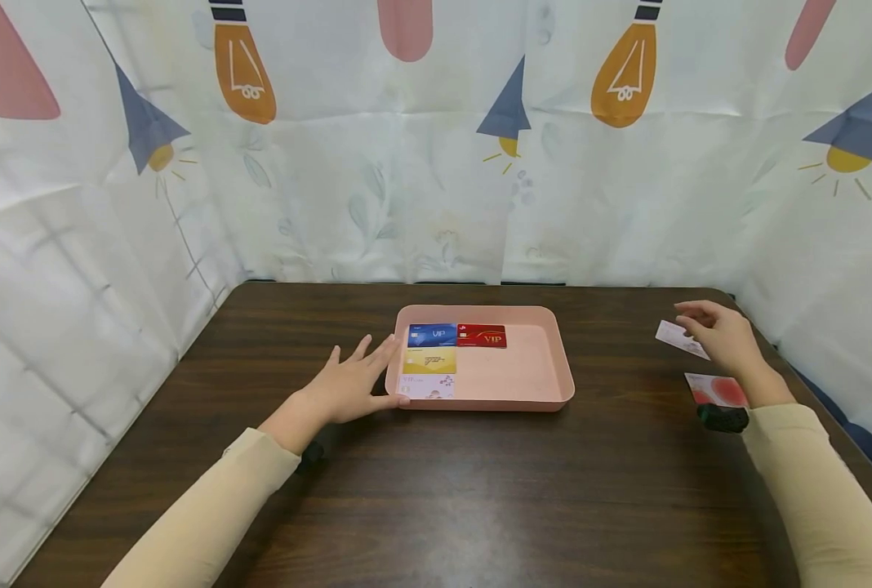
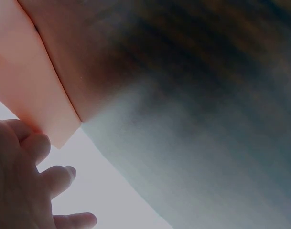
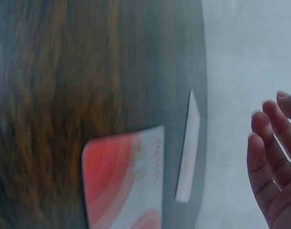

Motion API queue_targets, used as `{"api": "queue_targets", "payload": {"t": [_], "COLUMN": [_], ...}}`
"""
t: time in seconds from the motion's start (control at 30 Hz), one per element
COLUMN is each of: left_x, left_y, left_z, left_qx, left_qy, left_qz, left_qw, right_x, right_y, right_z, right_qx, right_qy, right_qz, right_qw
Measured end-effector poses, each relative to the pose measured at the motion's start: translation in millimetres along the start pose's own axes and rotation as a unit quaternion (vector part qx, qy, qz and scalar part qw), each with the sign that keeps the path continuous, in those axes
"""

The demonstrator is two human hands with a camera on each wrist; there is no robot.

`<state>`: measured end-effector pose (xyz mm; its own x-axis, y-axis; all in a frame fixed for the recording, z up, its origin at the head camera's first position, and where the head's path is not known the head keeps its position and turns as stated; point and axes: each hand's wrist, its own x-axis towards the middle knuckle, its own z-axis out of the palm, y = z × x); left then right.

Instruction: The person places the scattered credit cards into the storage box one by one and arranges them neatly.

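My left hand (image 1: 351, 384) rests at the left wall of a shallow pink tray (image 1: 517, 403), fingers spread, with fingertips and thumb at its rim. Inside the tray lie a blue VIP card (image 1: 433, 336), a red VIP card (image 1: 482, 336), a yellow card (image 1: 430, 361) and a white card with small prints (image 1: 427, 387). At the far right, my right hand (image 1: 718, 333) hovers over a pale card (image 1: 678, 338) on the table, partly covering it in the head view. The right wrist view shows those loosely bent fingers (image 3: 262, 167) apart from the card, holding nothing.
A red and white card (image 1: 718, 390) lies on the dark wooden table (image 1: 465, 490), just nearer than the pale one. Beside it is the black wrist camera (image 1: 722, 418). A printed white curtain (image 1: 436, 212) hangs behind and along both sides.
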<state>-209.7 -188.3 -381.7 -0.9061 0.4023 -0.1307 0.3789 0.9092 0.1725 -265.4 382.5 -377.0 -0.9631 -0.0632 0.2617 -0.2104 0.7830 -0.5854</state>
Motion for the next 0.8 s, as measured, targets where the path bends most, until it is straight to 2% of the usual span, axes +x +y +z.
{"api": "queue_targets", "payload": {"t": [0.33, 0.63, 0.8], "left_x": [-1.4, 0.4, 1.0], "left_y": [2.3, 1.7, 2.2], "left_z": [-2.5, -1.8, -2.2], "left_qx": [-0.004, -0.002, -0.006], "left_qy": [-0.001, -0.001, -0.003], "left_qz": [0.001, 0.003, 0.001], "left_qw": [1.0, 1.0, 1.0], "right_x": [2, 2, 3], "right_y": [28, 42, 53], "right_z": [-7, -19, -23], "right_qx": [-0.027, -0.007, -0.019], "right_qy": [-0.016, -0.074, -0.09], "right_qz": [0.028, 0.118, 0.135], "right_qw": [0.999, 0.99, 0.987]}}
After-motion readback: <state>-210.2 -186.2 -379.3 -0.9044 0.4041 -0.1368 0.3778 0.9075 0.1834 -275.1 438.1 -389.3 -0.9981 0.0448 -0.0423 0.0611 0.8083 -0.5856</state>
